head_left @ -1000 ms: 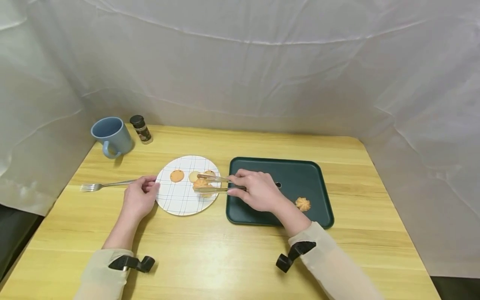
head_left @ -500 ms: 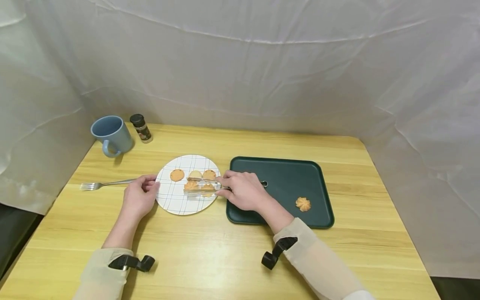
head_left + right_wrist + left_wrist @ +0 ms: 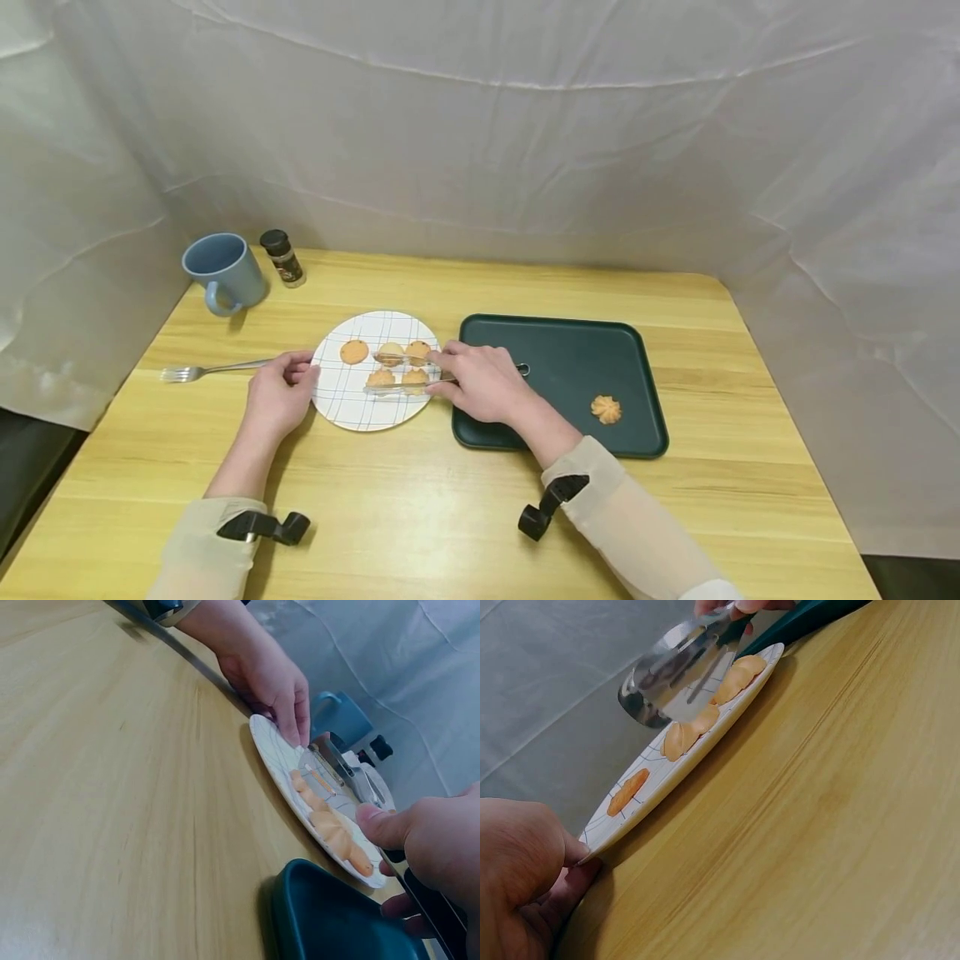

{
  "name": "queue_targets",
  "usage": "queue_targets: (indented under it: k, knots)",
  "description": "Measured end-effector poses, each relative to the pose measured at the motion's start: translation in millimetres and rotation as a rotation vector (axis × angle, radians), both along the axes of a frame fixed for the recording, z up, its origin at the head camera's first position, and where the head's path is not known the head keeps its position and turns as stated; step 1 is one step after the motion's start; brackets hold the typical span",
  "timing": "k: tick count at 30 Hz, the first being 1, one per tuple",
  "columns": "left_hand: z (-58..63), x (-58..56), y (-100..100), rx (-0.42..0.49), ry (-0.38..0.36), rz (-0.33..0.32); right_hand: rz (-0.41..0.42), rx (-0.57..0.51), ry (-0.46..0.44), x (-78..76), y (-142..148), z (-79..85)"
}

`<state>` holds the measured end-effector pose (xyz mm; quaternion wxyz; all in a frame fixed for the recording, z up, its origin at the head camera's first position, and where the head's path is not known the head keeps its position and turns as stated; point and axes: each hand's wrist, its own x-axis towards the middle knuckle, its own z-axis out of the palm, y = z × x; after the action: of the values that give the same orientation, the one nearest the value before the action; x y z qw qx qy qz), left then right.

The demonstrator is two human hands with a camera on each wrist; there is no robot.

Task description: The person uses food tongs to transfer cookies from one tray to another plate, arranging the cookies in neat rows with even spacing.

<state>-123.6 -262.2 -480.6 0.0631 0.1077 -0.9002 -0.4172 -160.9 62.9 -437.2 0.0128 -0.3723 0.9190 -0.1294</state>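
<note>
My left hand (image 3: 279, 393) pinches the left rim of a round white plate (image 3: 341, 404) with a blue grid, thumb on top in the left wrist view. Several cookies lie on the plate: a round one (image 3: 354, 352) apart at the left, a pale one (image 3: 390, 351) and a speckled one at the back, and ridged cookies (image 3: 381, 378) in front. From the right, my right hand (image 3: 483, 382) holds metal tongs (image 3: 671, 679) over the plate. The tongs' arms stand apart, their broad ends above the cookies with nothing gripped between them.
A dark green tray (image 3: 570, 350) with one ridged cookie (image 3: 606, 409) sits right of the plate, under my right hand. A fork (image 3: 202, 372) lies left of the plate. At the back left stand a blue mug (image 3: 232, 271) and a black-capped spice jar (image 3: 282, 258).
My right hand has moved left with the tongs. A ridged cookie between the tongs' ends now lies on the plate farther left, and the tongs have spread. My left hand stays put.
</note>
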Motion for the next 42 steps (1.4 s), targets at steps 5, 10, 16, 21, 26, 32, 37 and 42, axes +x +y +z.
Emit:
queue_targets:
  k: [5, 10, 16, 21, 26, 32, 37, 42]
  knots:
    - [-1.9, 0.7, -1.0, 0.0, -0.006, 0.006, -0.021, -0.029, -0.002, 3.5, 9.0, 5.2]
    - [-3.5, 1.5, -2.6, -0.006, -0.008, 0.011, -0.022, -0.061, 0.028, 7.1, 23.9, 9.2]
    - [-3.8, 2.9, -2.4, -0.019, -0.003, 0.01, -0.041, -0.061, 0.062, 13.8, 51.5, 14.6]
    - [-3.6, 3.2, -2.3, -0.022, -0.009, 0.012, -0.08, -0.054, 0.086, 19.7, 79.2, 18.6]
    - [-2.2, 1.8, -3.6, -0.021, -0.007, 0.01, -0.109, -0.072, 0.104, 24.7, 107.4, 25.7]
    - [-1.7, -0.2, -2.7, -0.018, -0.015, 0.011, -0.148, -0.1, 0.107, 33.2, 143.1, 34.2]
    - [-1.4, -0.9, -0.9, -0.02, -0.027, 0.009, -0.181, -0.124, 0.075, 42.5, 169.4, 38.6]
    - [-0.4, -1.4, 1.0, -0.024, -0.024, 0.008, -0.21, -0.113, 0.063, 49.3, 188.6, 39.5]
